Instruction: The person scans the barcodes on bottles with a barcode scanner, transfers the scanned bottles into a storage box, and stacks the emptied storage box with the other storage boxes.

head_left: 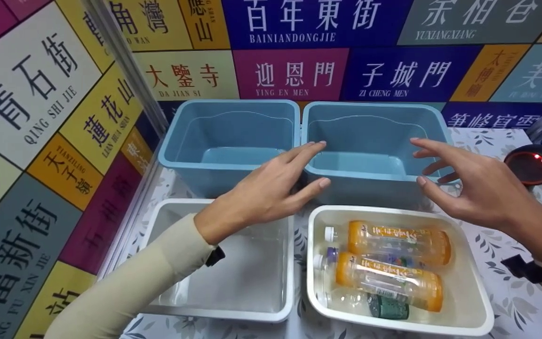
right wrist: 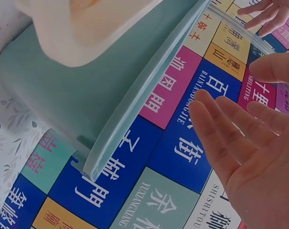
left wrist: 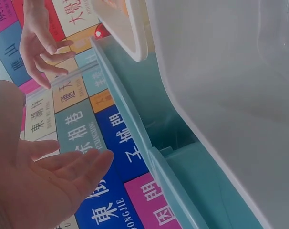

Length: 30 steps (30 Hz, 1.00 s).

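Note:
My left hand [head_left: 266,188] hovers between the two blue bins, its fingers stretched out and nothing in them. To the right, my right hand [head_left: 475,186] hangs over the near right corner of the right blue bin [head_left: 370,186], fingers spread and relaxed, also holding nothing. Both blue bins, including the left blue bin [head_left: 214,181], have bare floors. Below the right hand stands a white tub [head_left: 468,282] with several plastic bottles lying in it. Two orange-labelled bottles [head_left: 388,280] lie on top; a dark green piece [head_left: 388,306] shows beneath them.
A second white tub [head_left: 233,268] stands at the near left, partly behind my left forearm. A round black device [head_left: 532,165] with red lights sits at the right. Panels with large characters [head_left: 290,73] wall the back and left side. A leaf-patterned cloth [head_left: 492,245] covers the table.

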Motion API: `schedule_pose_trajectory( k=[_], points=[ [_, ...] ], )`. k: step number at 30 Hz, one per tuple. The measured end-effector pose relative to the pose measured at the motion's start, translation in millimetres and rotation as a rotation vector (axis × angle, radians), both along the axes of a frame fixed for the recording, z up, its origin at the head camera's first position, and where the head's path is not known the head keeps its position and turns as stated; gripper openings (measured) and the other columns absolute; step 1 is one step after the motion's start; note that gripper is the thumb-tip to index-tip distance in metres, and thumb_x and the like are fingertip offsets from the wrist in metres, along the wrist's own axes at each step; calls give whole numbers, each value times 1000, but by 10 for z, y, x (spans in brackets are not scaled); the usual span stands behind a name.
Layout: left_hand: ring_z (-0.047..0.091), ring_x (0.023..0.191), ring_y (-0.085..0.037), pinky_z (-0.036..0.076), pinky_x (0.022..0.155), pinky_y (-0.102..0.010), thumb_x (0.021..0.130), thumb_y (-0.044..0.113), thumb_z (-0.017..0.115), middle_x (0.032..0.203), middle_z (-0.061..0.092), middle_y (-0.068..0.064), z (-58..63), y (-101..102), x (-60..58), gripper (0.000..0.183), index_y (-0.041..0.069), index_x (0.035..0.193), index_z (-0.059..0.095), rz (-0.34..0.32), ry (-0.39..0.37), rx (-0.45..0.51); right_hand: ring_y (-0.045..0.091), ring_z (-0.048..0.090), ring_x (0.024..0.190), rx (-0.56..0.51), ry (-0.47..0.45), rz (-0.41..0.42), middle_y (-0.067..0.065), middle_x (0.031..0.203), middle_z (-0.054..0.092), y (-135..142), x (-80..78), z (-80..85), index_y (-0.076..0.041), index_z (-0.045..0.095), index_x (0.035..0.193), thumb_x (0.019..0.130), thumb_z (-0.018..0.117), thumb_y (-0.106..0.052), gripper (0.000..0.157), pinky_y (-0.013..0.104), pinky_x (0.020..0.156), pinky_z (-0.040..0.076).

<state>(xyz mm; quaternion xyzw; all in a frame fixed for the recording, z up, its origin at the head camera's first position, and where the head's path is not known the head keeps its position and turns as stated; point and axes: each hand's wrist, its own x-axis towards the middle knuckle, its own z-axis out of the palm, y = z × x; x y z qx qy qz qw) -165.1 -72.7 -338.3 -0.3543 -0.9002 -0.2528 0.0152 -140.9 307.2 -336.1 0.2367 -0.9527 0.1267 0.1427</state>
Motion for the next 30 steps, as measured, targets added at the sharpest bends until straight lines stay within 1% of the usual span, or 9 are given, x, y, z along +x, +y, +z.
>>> schedule_pose_trajectory(
  k=[4, 6, 11, 14, 16, 20, 22, 26, 30],
  points=[
    [45, 159, -24, 41, 127, -44, 110, 64, 44, 175, 39, -8, -16, 29, 0, 75, 25, 173, 29, -6, -20, 3, 31, 79, 100, 5, 16, 10, 9, 148, 69, 8, 8, -12, -33, 44, 167, 93, 81, -27, 83, 45, 62, 63],
    [44, 159, -24, 41, 127, -44, 110, 64, 44, 176, 38, -7, -20, 39, 2, 75, 26, 173, 29, -8, -34, 5, 29, 79, 97, 10, 33, 25, 8, 144, 72, 15, 8, -18, -31, 47, 165, 92, 81, -26, 81, 45, 62, 63],
    [44, 159, -23, 40, 128, -43, 110, 62, 45, 175, 39, -6, -35, 58, 6, 75, 24, 173, 28, -30, -47, 22, 23, 79, 88, 17, 69, 54, 4, 128, 79, 40, 16, -37, -28, 58, 157, 90, 83, -25, 72, 32, 57, 55],
    [45, 158, -24, 41, 127, -43, 111, 61, 45, 174, 41, -7, -53, 62, 12, 75, 23, 173, 28, -43, -58, 30, 22, 79, 86, 22, 76, 53, 3, 123, 81, 52, 27, -52, -28, 62, 154, 89, 83, -25, 68, 31, 58, 54],
    [45, 158, -24, 40, 127, -44, 111, 62, 45, 174, 41, -7, -68, 62, 20, 76, 23, 173, 27, -44, -74, 29, 22, 79, 87, 25, 70, 49, 3, 124, 80, 55, 34, -64, -28, 62, 154, 90, 83, -26, 67, 35, 60, 59],
    [46, 158, -24, 40, 127, -44, 110, 63, 44, 173, 42, -8, -100, 68, 25, 76, 24, 173, 27, -45, -90, 26, 22, 79, 87, 23, 71, 55, 3, 124, 81, 70, 48, -83, -27, 63, 153, 90, 82, -26, 66, 44, 65, 63],
    [46, 157, -24, 41, 127, -44, 110, 63, 44, 172, 44, -9, -114, 74, 26, 76, 24, 173, 28, -46, -93, 23, 21, 78, 86, 23, 81, 64, 3, 123, 81, 82, 54, -92, -26, 65, 152, 90, 82, -25, 64, 44, 64, 63],
    [50, 155, -26, 43, 126, -45, 111, 62, 44, 170, 46, -13, -136, 89, 31, 76, 22, 173, 28, -54, -101, 10, 18, 78, 85, 24, 103, 86, 2, 124, 81, 104, 68, -119, -23, 70, 144, 88, 84, -24, 58, 37, 64, 62],
    [54, 151, -28, 46, 123, -46, 111, 61, 45, 167, 49, -16, -153, 103, 40, 76, 21, 173, 29, -66, -107, 4, 19, 79, 87, 22, 102, 94, 2, 126, 81, 114, 91, -144, -22, 73, 140, 87, 85, -23, 54, 39, 66, 63]
  ],
)
